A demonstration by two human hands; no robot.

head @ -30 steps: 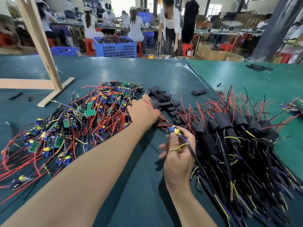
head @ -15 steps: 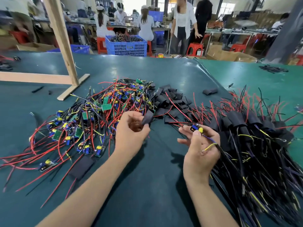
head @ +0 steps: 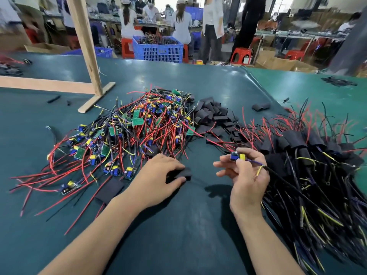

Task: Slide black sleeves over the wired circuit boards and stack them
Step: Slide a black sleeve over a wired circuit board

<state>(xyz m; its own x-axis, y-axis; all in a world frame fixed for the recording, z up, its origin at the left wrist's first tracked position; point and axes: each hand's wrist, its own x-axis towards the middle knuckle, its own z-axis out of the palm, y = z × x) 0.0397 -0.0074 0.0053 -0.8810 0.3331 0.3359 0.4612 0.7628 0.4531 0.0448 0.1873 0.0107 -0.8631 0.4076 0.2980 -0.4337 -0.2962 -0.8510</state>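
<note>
On the dark green, slightly glossy table mat [head: 178,225], the left hand [head: 156,177] pinches a flat black sleeve [head: 183,173] of matte, soft-looking material between thumb and fingers. Just beside it, the right hand [head: 246,175] grips a small wired circuit board [head: 237,156] (blue and yellow blocks on top), its wires trailing right. Bare boards tangle in a heap [head: 139,128]; loose sleeves [head: 214,116] lie behind; sleeved ones stack rightward [head: 297,147].
</note>
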